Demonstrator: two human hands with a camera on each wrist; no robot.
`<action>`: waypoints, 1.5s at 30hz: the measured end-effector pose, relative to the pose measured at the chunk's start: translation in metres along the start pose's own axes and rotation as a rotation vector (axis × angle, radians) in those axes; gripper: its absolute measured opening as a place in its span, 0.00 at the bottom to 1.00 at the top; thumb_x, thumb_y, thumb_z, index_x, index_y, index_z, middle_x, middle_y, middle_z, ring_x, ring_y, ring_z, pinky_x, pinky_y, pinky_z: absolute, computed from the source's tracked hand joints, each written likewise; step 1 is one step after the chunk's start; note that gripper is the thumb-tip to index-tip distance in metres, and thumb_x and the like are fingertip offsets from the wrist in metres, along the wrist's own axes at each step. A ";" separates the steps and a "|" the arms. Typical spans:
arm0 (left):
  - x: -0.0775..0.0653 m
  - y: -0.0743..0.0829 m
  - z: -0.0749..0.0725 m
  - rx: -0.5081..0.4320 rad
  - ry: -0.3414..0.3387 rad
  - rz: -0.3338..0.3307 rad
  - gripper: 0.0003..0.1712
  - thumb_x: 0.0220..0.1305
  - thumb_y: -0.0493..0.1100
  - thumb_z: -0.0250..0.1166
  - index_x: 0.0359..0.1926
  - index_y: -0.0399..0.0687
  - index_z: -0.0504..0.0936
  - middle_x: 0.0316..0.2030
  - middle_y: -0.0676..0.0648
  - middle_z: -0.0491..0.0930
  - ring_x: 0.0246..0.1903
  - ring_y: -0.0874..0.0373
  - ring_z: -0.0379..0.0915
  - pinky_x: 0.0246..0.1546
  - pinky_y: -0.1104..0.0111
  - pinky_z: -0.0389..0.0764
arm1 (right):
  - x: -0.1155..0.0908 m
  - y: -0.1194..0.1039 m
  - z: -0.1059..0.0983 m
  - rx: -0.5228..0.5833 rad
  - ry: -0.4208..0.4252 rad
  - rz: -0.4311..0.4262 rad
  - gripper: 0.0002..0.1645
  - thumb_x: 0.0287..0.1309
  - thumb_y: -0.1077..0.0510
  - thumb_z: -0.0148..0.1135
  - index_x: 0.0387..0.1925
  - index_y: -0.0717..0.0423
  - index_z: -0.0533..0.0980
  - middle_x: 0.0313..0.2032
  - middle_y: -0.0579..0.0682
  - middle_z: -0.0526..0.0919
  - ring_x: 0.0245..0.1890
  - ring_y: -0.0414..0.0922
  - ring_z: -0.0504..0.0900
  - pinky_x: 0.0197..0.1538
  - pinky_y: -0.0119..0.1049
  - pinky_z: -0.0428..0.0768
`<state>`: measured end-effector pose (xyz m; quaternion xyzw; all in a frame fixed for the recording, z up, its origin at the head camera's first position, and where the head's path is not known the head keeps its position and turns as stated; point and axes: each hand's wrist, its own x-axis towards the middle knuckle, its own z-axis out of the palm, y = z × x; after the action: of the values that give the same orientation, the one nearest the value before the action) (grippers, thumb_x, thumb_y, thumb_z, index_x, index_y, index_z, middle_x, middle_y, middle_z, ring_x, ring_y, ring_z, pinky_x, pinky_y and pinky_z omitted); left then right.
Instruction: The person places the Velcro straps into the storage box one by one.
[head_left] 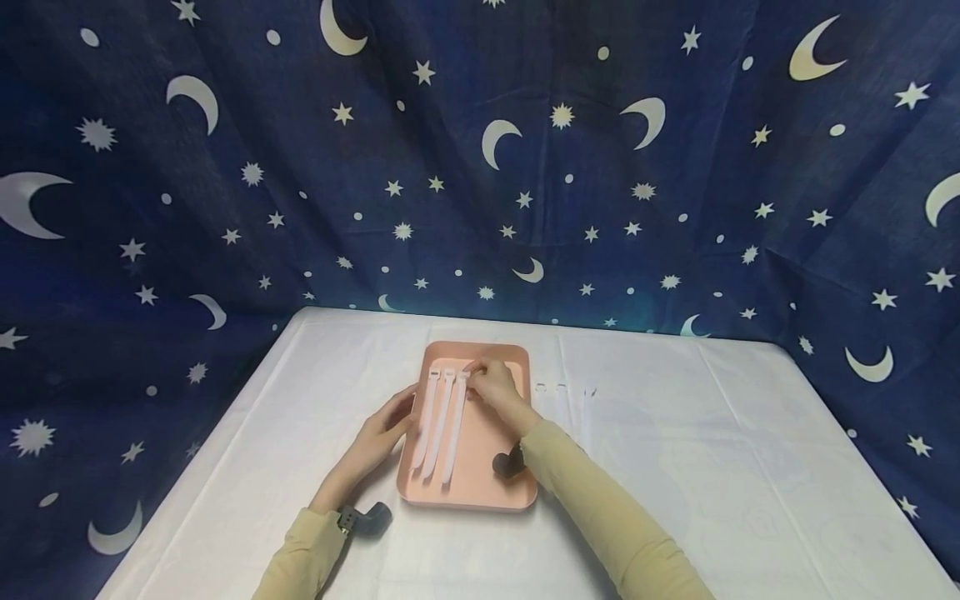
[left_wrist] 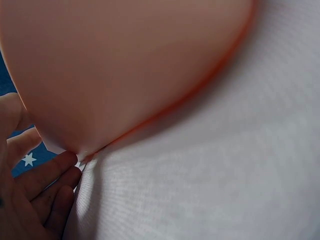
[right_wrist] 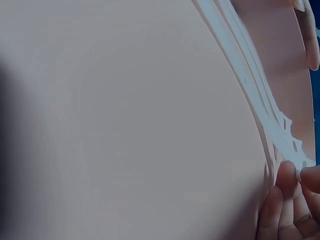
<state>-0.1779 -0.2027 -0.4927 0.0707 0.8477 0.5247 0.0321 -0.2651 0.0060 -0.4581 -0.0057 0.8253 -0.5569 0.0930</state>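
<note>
Three flat white straps with slotted heads lie side by side lengthwise in the pink tray [head_left: 480, 467]. My right hand [head_left: 495, 387] pinches the rightmost strap [head_left: 454, 433] by its slotted end, near the tray's far side. In the right wrist view thumb and fingertips meet on that strap [right_wrist: 250, 95]. To its left are the middle strap [head_left: 438, 425] and the leftmost strap [head_left: 426, 417]. My left hand [head_left: 384, 427] rests at the tray's left side, fingers extended; the left wrist view shows fingertips by the tray's outer wall [left_wrist: 125, 65].
Right of the tray, more white straps [head_left: 562, 404] lie on the white-covered table [head_left: 712, 467], faint against the cloth. A dark blue curtain [head_left: 450, 150] with moons and stars hangs behind. Dark wrist-worn devices [head_left: 372, 520] sit on both arms.
</note>
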 end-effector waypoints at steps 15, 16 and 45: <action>0.000 0.002 0.000 0.005 -0.003 0.000 0.31 0.71 0.54 0.55 0.72 0.66 0.59 0.69 0.42 0.65 0.69 0.44 0.61 0.71 0.49 0.63 | -0.001 0.000 -0.010 0.071 -0.040 0.029 0.12 0.58 0.68 0.57 0.44 0.62 0.78 0.33 0.54 0.81 0.26 0.41 0.81 0.28 0.28 0.80; 0.000 0.002 0.000 0.006 -0.003 0.001 0.31 0.71 0.54 0.55 0.72 0.66 0.59 0.69 0.42 0.65 0.69 0.44 0.61 0.71 0.49 0.63 | -0.001 0.000 -0.011 0.081 -0.043 0.035 0.12 0.58 0.67 0.58 0.45 0.62 0.77 0.34 0.55 0.82 0.27 0.41 0.82 0.29 0.29 0.81; -0.004 0.008 0.002 0.008 0.003 -0.009 0.32 0.71 0.55 0.54 0.72 0.63 0.58 0.70 0.42 0.64 0.70 0.43 0.59 0.71 0.48 0.62 | -0.011 -0.007 -0.037 0.064 -0.072 -0.059 0.16 0.56 0.70 0.58 0.48 0.69 0.78 0.45 0.64 0.82 0.40 0.60 0.86 0.41 0.45 0.88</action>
<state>-0.1729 -0.1983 -0.4869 0.0663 0.8502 0.5213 0.0329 -0.2605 0.0384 -0.4364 -0.0473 0.8026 -0.5851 0.1063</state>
